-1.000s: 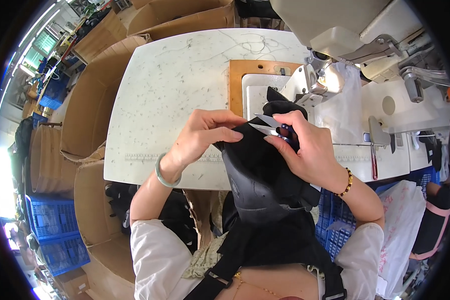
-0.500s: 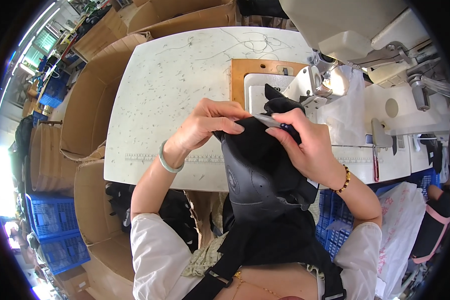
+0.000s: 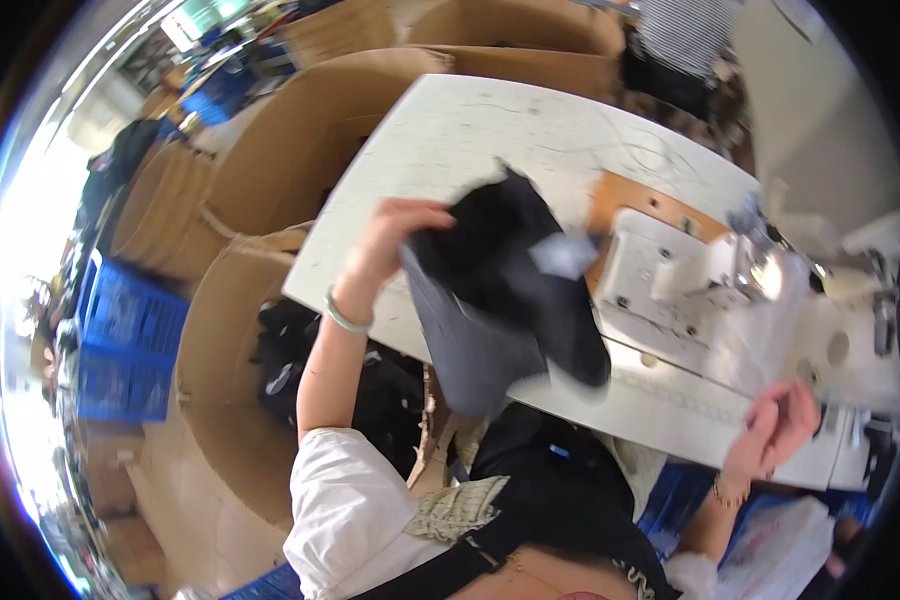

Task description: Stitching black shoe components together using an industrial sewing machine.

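Note:
A black and dark grey shoe upper [image 3: 470, 330] hangs over the table's near edge, its opening facing up, partly smeared by motion. My left hand [image 3: 395, 235] grips its top edge at the left, fingers over the rim and thumb hidden. A whitish label-like patch [image 3: 565, 255] shows on its right side, too blurred to make out. Away to the right, over the table's near right part, is my right hand [image 3: 775, 430], off the shoe upper. Its fingers are loosely bent and apart, somewhat blurred, with nothing visible in them.
A sewing machine [image 3: 710, 275] stands on the right of the white table [image 3: 390, 190]. Cardboard boxes [image 3: 235, 350] border the table's left and far sides, one holding black pieces [image 3: 370, 400]. Blue crates [image 3: 130, 330] are stacked at left. A person in stripes [image 3: 685, 40] is beyond the table.
My right hand has let go of the shoe upper and moved right; the small pointed blade it held no longer shows. My left hand has swung the upper left, and the view has turned.

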Tool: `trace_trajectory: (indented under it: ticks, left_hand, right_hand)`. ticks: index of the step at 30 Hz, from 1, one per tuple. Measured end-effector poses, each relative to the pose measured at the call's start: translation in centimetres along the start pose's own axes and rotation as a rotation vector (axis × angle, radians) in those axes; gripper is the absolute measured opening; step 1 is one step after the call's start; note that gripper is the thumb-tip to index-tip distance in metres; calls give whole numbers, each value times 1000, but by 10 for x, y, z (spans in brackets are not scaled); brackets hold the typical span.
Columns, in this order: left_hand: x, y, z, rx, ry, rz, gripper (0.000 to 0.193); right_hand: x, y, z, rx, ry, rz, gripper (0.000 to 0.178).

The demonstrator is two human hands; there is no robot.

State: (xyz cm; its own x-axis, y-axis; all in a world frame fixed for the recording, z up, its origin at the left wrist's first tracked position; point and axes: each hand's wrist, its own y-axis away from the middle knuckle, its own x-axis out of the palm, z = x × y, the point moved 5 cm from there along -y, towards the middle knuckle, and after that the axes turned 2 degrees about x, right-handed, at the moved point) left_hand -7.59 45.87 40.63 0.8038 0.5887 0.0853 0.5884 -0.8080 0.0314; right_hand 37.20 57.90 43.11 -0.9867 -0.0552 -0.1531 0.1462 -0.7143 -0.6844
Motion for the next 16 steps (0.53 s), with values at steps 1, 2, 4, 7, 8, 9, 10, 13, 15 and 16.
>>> trace_trajectory:
  ticks: [1,2,4,7,8,9,10,13,15,16]
  left_hand:
    - [-56,-7,4,52,92,-115,21]
    - [-110,-12,4,98,190,-224,21]
    - [-179,-9,-10,284,124,-523,27]
    - [-273,-1,7,70,-309,-998,39]
    - [-302,9,12,-30,-735,-1002,42]
    - [-321,22,23,-150,-1155,-956,46]
    - [-332,39,45,-190,-1147,-957,46]
    - [-377,119,103,-305,-946,-823,36]
    - [-376,168,159,-360,-1595,-386,33]
    - [-381,178,168,-383,-1587,-384,33]
  right_hand:
    - [-9,4,-6,71,-5,10,36]
    - [-13,7,-13,144,24,41,33]
    - [-25,18,-44,317,142,88,28]
    - [-12,24,-64,183,574,226,27]
    - [-12,25,-71,176,564,266,27]
    - [-15,26,-77,104,692,316,27]
    - [-22,29,-82,29,831,362,27]
    - [-45,35,-98,-40,1019,502,31]
    - [-54,35,-102,-56,1121,554,36]
    - [-50,35,-102,-63,1121,576,36]
